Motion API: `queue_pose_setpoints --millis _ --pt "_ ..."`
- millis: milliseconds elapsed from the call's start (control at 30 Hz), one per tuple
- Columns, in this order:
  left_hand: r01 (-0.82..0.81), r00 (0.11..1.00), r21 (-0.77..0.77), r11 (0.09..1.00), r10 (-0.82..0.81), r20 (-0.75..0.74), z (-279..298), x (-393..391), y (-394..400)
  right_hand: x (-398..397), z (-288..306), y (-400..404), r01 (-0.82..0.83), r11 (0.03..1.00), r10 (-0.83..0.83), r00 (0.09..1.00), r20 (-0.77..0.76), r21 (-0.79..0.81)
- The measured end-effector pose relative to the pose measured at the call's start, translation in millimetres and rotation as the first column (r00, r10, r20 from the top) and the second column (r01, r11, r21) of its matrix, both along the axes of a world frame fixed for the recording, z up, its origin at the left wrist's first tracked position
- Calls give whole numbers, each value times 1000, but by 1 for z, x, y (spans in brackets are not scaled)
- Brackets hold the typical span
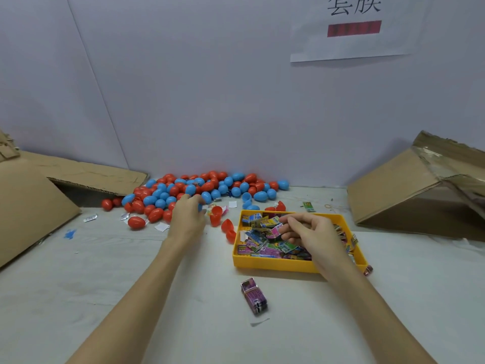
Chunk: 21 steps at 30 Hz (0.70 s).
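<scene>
Your left hand: your left hand (187, 216) is stretched out to the near edge of the egg pile (210, 186), back up, with the fingers curled down over the eggs.
Left grip: a sliver of a blue egg (200, 207) shows beside your fingertips. I cannot tell whether you actually grip it.
Your right hand: your right hand (312, 232) is over the yellow tray (273, 264), with thumb and forefinger pinching a pink packet (273, 231).
Pink packet: it sits at your fingertips near the tray's middle, over the other packets. I cannot tell if it is lifted clear of them.
Egg pile: closed red and blue plastic eggs lie heaped on the desk (131, 285) against the back wall, to the left of the tray.
Yellow tray: it lies flat on the desk under your right hand, filled with small printed packets in mixed colours.
Red egg halves: open red halves (227, 226) lie between your left hand and the tray's left wall.
Purple packet: one purple packet (254, 296) lies alone on the desk, just in front of the tray.
Cardboard: a tipped cardboard box (31, 203) lies at your far left and another (404, 190) at your far right.
Wall: a paper sign (354, 43) is stuck up at the upper right.
</scene>
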State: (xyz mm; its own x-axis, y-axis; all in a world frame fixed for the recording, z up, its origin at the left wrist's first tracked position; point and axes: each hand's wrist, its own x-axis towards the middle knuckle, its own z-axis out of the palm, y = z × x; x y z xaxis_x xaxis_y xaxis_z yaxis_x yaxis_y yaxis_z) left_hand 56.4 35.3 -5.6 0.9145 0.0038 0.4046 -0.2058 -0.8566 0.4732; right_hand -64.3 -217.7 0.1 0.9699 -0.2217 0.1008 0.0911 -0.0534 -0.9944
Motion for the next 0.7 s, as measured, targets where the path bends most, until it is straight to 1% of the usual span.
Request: queue_pose_setpoints --millis 67,100,167,200,300,400,500,600,700 --pt "72 996 -222 972 -60 62 9 -19 -18 0 0 1 -3 1000 3 1000 -2 -16" --pt "114 993 -340 933 -96 69 12 -29 -28 -1 0 1 -4 1000 4 1000 -1 -24" --pt "197 979 -550 812 -191 68 16 -50 -46 -2 1 2 -3 999 3 1000 5 -36" --pt "225 971 -617 754 -228 76 16 -60 -53 -3 1 2 -2 999 3 1000 9 -39" --pt "297 938 -696 653 -335 86 12 -81 -65 -4 1 2 2 998 -1 1000 28 -60" --pt "318 891 -765 560 -453 39 9 -91 -66 -4 -1 3 9 994 -3 998 57 -105" --pt "378 832 -771 512 -553 41 9 -95 -65 -8 0 6 -6 982 33 990 140 -190" --pt "379 781 -822 425 -623 38 12 -99 -68 -12 0 10 -20 960 90 966 241 -278" --pt "359 781 -819 448 -624 2 15 -103 -71 -14 -3 16 2 949 92 955 283 -317"
